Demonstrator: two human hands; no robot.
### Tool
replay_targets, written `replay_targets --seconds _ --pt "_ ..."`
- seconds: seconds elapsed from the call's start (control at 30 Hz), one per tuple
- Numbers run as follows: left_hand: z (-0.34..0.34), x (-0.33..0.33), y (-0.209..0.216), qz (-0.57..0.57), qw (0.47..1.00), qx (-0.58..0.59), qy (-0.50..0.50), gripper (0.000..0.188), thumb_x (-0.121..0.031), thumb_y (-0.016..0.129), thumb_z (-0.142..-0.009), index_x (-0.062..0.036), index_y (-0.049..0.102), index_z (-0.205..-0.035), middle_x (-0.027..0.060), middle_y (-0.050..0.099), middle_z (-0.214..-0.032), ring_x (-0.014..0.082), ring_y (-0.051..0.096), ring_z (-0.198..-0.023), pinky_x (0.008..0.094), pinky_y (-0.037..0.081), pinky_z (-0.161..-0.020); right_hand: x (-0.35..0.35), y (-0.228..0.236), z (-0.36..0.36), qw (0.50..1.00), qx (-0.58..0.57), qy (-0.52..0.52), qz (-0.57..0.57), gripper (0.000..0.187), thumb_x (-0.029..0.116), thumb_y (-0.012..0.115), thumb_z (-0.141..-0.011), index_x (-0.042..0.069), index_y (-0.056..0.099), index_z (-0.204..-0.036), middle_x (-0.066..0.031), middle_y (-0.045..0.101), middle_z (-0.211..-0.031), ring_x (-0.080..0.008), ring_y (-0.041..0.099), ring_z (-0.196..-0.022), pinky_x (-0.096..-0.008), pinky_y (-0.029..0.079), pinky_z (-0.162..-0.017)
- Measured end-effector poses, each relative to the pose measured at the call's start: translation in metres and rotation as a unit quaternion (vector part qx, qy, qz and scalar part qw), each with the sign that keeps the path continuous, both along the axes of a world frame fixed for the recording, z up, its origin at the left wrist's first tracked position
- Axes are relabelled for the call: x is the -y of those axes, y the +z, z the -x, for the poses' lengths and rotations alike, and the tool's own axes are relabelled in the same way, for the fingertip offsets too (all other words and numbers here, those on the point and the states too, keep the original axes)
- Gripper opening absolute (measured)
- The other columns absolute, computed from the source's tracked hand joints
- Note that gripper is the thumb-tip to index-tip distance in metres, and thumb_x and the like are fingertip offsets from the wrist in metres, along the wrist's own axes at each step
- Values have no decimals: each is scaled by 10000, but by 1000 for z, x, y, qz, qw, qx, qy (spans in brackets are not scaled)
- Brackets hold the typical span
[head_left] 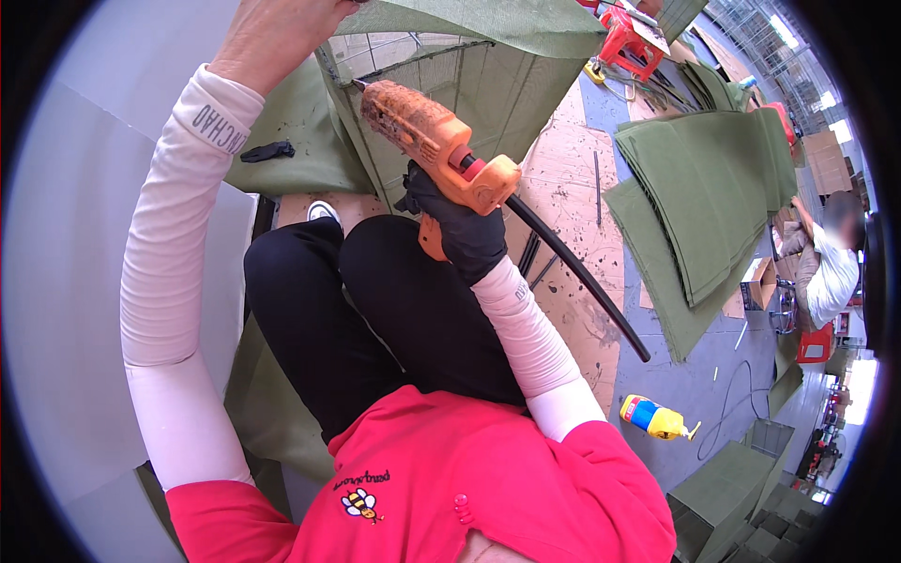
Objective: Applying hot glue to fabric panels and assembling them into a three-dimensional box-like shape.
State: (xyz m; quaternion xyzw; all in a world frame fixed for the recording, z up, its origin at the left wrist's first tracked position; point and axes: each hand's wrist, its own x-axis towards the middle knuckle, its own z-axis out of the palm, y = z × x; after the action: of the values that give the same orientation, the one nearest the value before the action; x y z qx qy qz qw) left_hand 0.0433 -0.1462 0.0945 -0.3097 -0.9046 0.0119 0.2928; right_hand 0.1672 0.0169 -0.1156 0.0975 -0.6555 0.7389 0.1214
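My right hand (460, 225), in a black glove, is wrapped round the handle of an orange hot glue gun (418, 127). A long black glue stick (582, 267) juts from the gun's back end. Its nozzle points up and left, at the inner corner of a box-like frame covered in green fabric (488, 89), with thin wires showing through. Whether the tip touches the frame I cannot tell. My bare left hand (282, 38) is at the top edge of the view, its fingers closed on the upper edge of the green fabric; the fingertips are partly cut off.
Stacked green fabric sheets (704, 197) lie on the floor at right. A yellow bottle with a blue label (657, 418) lies near my right elbow. A red stool (633, 42) stands at the far right. Another person (831, 263) sits at the right edge. A black glove (267, 152) rests on green fabric.
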Motion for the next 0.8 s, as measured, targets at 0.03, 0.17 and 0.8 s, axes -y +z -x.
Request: replay_targets --seconds 0.03,0.17,0.8 --pt "1 -3 -1 0 1000 1 -3 163 -184 659 -824 -69 759 -880 148 707 -803 318 692 -747 407 545 -710 -1 -3 0 1000 1 -3 0 281 113 702 -889 -5 643 -1137 -52 683 -1006 -130 658 -881 -283 531 -768" --pt "105 78 -67 -109 976 -23 -185 157 -181 658 -824 -72 760 -871 147 705 -795 316 693 -740 407 547 -703 12 -3 -3 993 -50 -23 -103 251 143 714 -871 75 664 -1107 -32 657 -957 -151 630 -842 -312 506 -714" --pt "7 2 0 10 1000 -13 -9 153 -184 655 -819 -79 756 -868 154 697 -782 326 689 -744 417 544 -685 5 10 -4 992 9 -59 -111 224 178 694 -900 57 705 -1087 -17 715 -975 -120 671 -867 -268 512 -783"
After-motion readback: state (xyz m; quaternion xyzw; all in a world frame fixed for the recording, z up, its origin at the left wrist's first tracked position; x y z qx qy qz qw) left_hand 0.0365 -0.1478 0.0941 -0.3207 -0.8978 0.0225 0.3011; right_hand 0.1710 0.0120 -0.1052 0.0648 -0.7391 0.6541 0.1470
